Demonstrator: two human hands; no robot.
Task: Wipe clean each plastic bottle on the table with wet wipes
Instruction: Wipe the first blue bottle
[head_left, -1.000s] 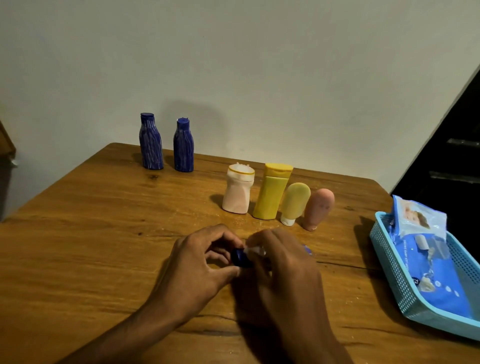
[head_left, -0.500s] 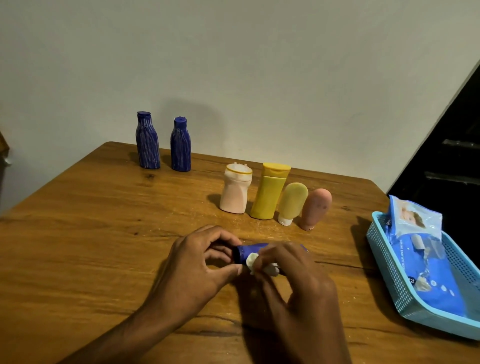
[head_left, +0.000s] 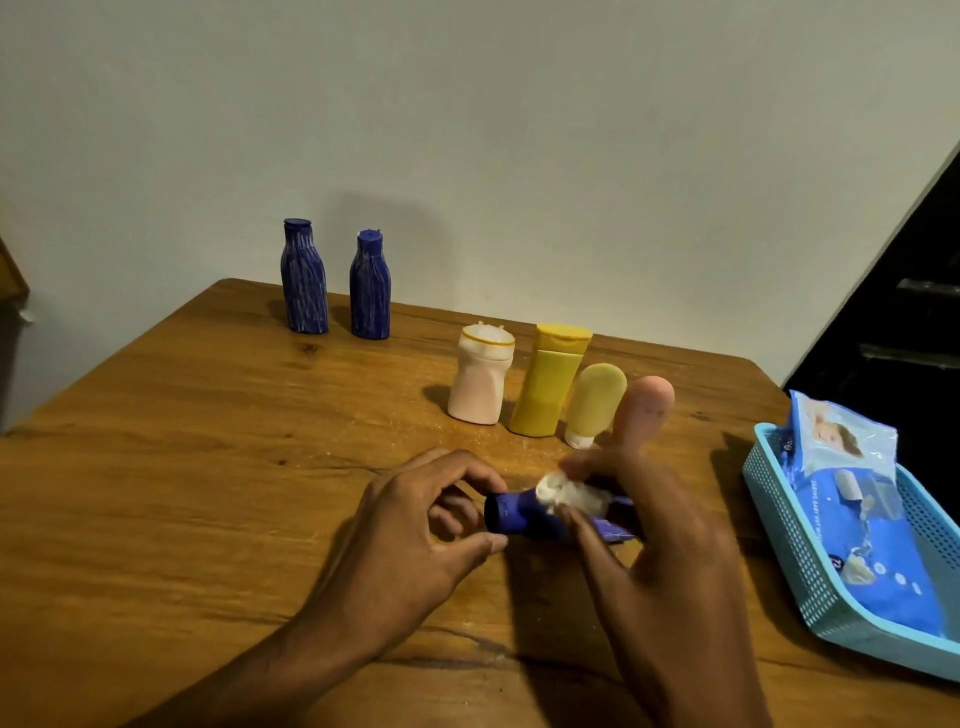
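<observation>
A blue plastic bottle (head_left: 519, 514) lies on its side just above the wooden table (head_left: 182, 467), cap end pointing left. My left hand (head_left: 415, 535) holds that cap end between thumb and curled fingers. My right hand (head_left: 660, 551) pinches a crumpled white wet wipe (head_left: 569, 496) against the bottle's body and covers its right half. Two more blue bottles (head_left: 305, 278) (head_left: 370, 287) stand at the back left. A white-pink bottle (head_left: 480, 382), a yellow bottle (head_left: 548, 382), a pale yellow tube (head_left: 595, 402) and a pink tube (head_left: 641, 410) stand in a row mid-table.
A light blue plastic basket (head_left: 779, 545) sits at the right table edge and holds a blue pack of wet wipes (head_left: 862, 514). A plain wall runs behind the table. A dark opening lies to the far right.
My right hand has slid the wipe from the cap end rightward along the bottle, uncovering the blue cap and neck. My left hand keeps its hold.
</observation>
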